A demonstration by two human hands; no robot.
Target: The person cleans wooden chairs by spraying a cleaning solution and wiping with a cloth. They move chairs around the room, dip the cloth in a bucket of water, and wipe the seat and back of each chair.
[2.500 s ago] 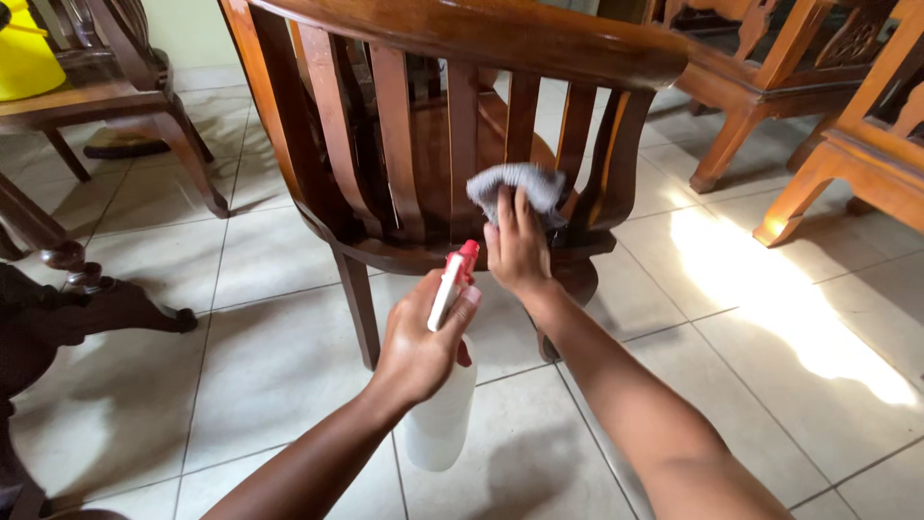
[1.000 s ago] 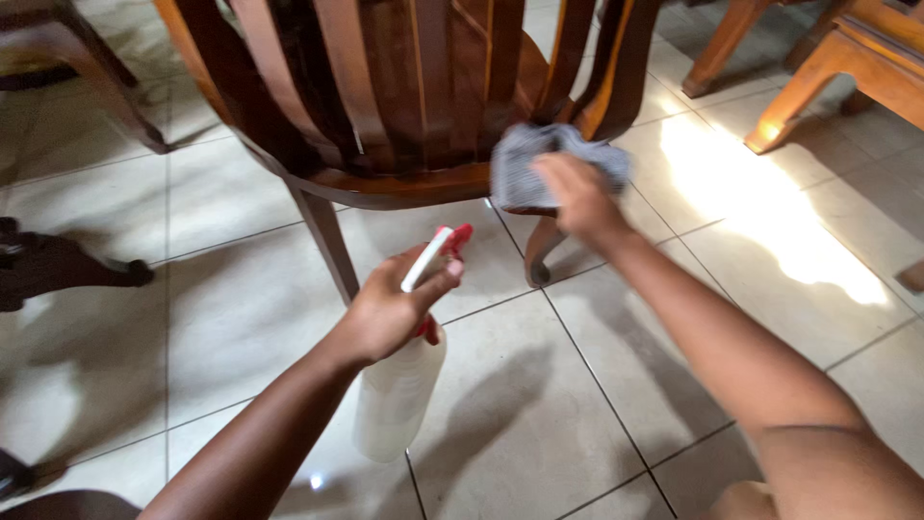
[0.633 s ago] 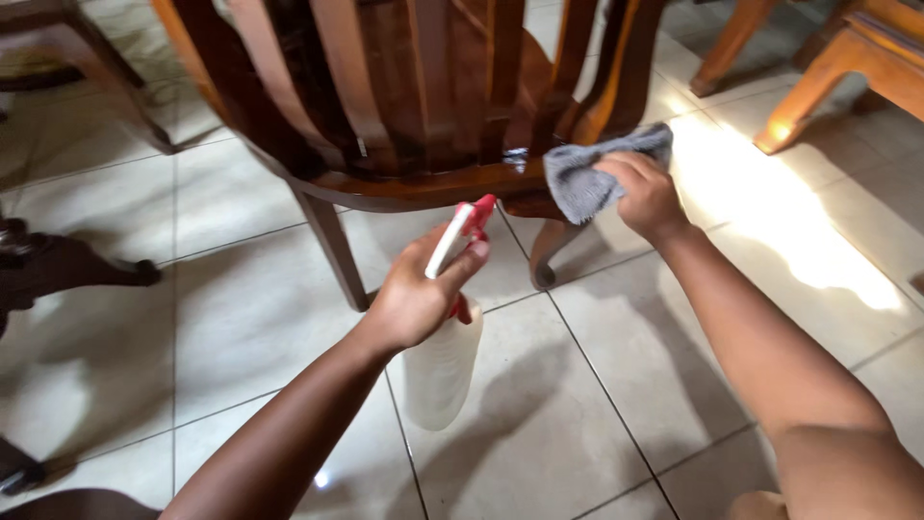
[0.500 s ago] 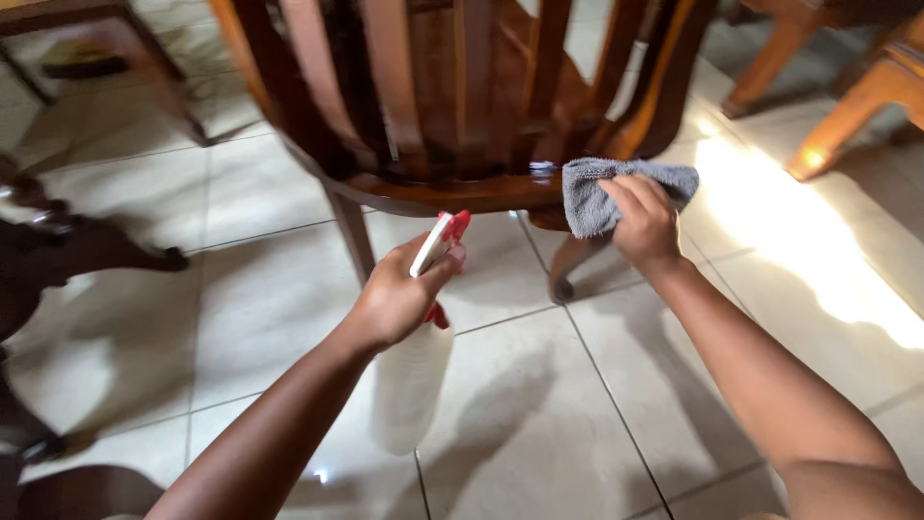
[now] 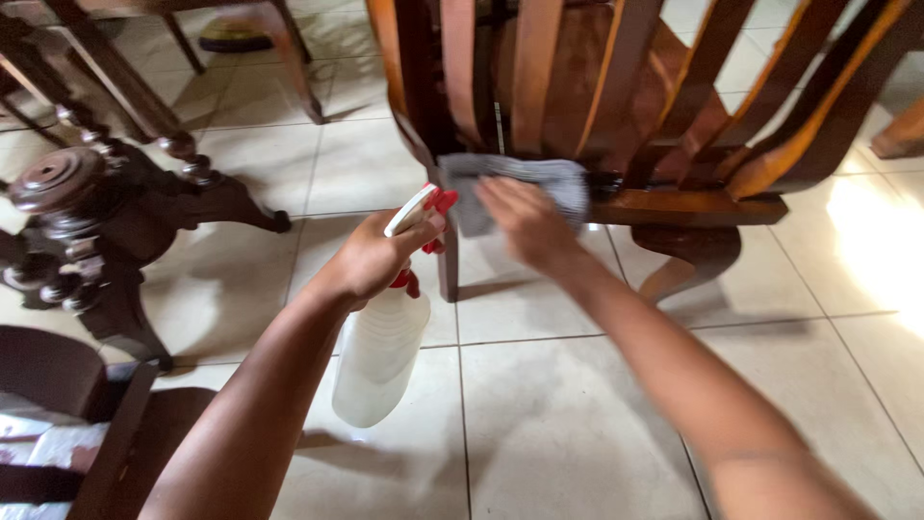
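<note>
The tiled floor (image 5: 539, 424) is pale, with thin dark grout lines, and takes up most of the view. A bright patch of sunlight falls on it at the right edge.

The wooden chair (image 5: 693, 205) stands on the floor at top centre and right. It is seen from behind: curved vertical slats rise from a rounded seat rail, and a carved leg (image 5: 688, 258) stands below the rail.

A dark carved table base (image 5: 87, 221) with turned knobs stands at the left, well apart from the chair.

The right hand (image 5: 525, 226) presses a grey cloth (image 5: 515, 188) flat against the rear seat rail, at the foot of the slats near the left rear leg. The fingers are extended and spread over the cloth, not curled around it. The hand appears slightly blurred.

The left hand (image 5: 371, 258) holds a spray bottle (image 5: 380, 351) by its neck, just left of the cloth. The fingers are closed around the neck below the red-and-white spray head (image 5: 423, 207). The nozzle points toward the chair rail. The translucent white body hangs below the hand, above the floor.
</note>
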